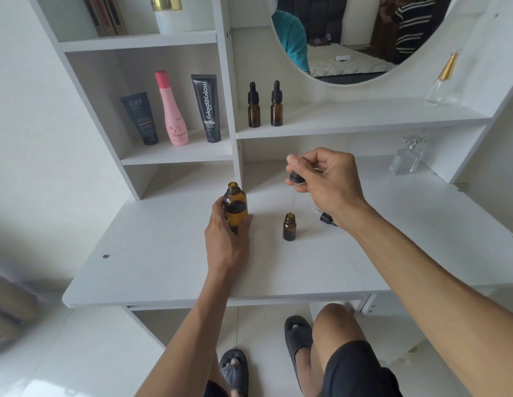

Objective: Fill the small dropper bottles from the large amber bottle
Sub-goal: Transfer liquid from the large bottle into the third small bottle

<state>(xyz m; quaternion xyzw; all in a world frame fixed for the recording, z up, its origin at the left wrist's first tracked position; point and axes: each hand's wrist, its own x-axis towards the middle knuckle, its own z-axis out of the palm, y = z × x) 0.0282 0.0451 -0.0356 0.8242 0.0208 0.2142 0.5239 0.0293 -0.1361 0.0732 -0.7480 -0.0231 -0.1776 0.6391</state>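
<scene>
Head view: loose dropper cap (327, 218) beside right hand (330, 181).

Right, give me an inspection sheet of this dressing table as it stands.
Surface: white table, bare at the front.
Job's things: open large amber bottle; open small dropper bottle; loose dropper cap lying beside it; two capped dropper bottles shelved.
Clutter: three cosmetic tubes, glass perfume bottles.
Grippers: left hand grips large bottle; right hand pinches dropper over small bottle.
Cables: nothing seen.
Surroundings: round mirror, white shelving.
</scene>
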